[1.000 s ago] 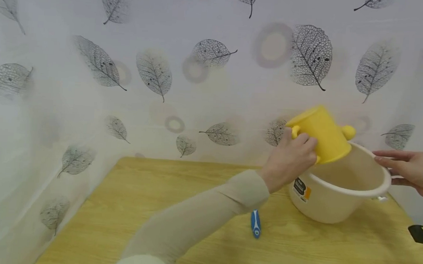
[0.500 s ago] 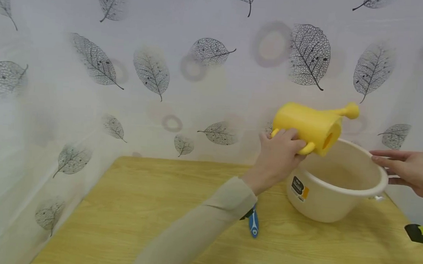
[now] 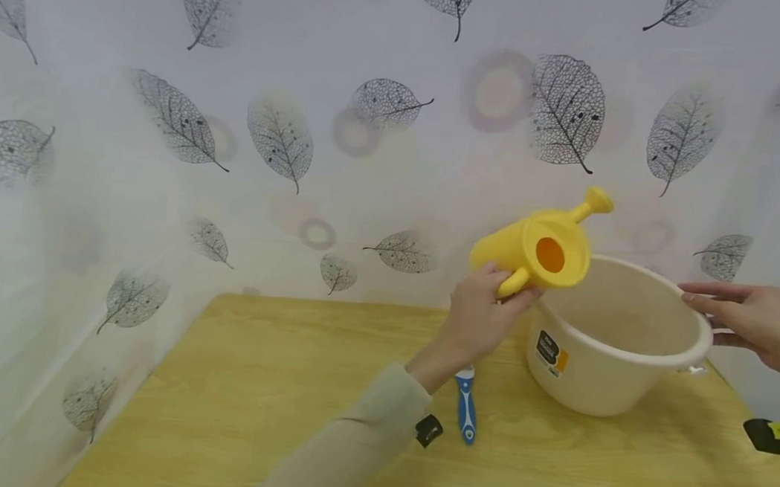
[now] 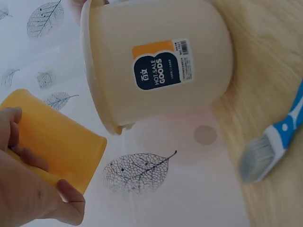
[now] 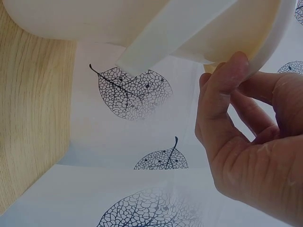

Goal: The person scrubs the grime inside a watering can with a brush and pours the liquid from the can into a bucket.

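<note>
My left hand (image 3: 482, 316) grips the yellow watering can (image 3: 507, 247) by its handle, in the air at the left of the cream bucket (image 3: 596, 383). The can lies tilted, with its round opening facing the head camera and its spout pointing up to the right. In the left wrist view the can's side (image 4: 61, 137) shows beside the curled fingers. At the bucket's right rim my right hand (image 3: 757, 314) pinches the edge; in the right wrist view a fingertip (image 5: 236, 64) presses the rim from outside. The bucket stands upright; its bottom inside is hidden.
A brush with a blue and white handle (image 3: 465, 408) and pale bristles (image 4: 258, 158) lies on the wooden table (image 3: 274, 385), left of the bucket. A leaf-patterned covering (image 3: 381, 176) hangs behind the table.
The watering can has moved left, away from above the bucket. It has turned from mouth-down to mouth toward the head camera. My right hand stays at the rim.
</note>
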Demonstrator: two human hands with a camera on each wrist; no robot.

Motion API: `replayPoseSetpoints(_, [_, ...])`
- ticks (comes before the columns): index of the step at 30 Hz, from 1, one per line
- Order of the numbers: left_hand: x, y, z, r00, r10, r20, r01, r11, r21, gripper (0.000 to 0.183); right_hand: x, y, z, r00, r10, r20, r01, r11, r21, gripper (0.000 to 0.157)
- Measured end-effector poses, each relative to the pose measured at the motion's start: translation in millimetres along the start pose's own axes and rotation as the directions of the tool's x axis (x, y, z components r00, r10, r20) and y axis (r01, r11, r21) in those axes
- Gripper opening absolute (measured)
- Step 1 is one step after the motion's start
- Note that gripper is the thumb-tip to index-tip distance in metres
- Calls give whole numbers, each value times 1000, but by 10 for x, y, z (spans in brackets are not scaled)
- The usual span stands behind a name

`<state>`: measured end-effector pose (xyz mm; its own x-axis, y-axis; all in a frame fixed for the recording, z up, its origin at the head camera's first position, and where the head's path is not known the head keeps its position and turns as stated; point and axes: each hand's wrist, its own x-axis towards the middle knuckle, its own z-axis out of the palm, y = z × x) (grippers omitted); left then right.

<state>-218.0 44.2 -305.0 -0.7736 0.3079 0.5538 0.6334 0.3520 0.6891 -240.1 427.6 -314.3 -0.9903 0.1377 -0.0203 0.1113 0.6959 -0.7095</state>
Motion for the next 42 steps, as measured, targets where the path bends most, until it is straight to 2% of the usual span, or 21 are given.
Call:
replayPoseSetpoints(4, [-122,-84,-87,995,-98,-8,96,987,-129,27,8,0,-6,1000,-6,-8,6,1000,-10,69])
replayPoseSetpoints(8, [-254,-180,-167,983,-182,0,179,966,-188,33,7,-2,-9,1000,-1,-13,1,1000,-7,68])
replayPoseSetpoints(15, [-454,-364,-283,977,-215,-16,206,953,-224,31,18,-9,-17,1000,-15,-9,15,1000,-10,70])
replayPoseSetpoints(18, [-510,-412,-311,973,-229,-32,217,951,-223,31,29,-2,-35,1000,-24,-2,24,1000,7,69])
replayPoseSetpoints(27, [-626,-417,-388,956,-240,-169,212,963,-169,28,41,49,-11,1000,-10,8,10,1000,14,74])
replayPoseSetpoints(32, [-677,-440,-455,940,-276,-202,251,958,-140,26,24,41,-22,1000,2,-3,-2,1000,1,69])
replayPoseSetpoints(39, [-789,-549,-516,944,-243,-221,248,969,-8,28,-15,16,-4,1000,-1,-17,1,1000,14,68])
replayPoseSetpoints(42, [-848,-583,-556,930,-274,-246,281,960,-9,22,-19,30,8,1000,-17,-9,17,1000,25,68])
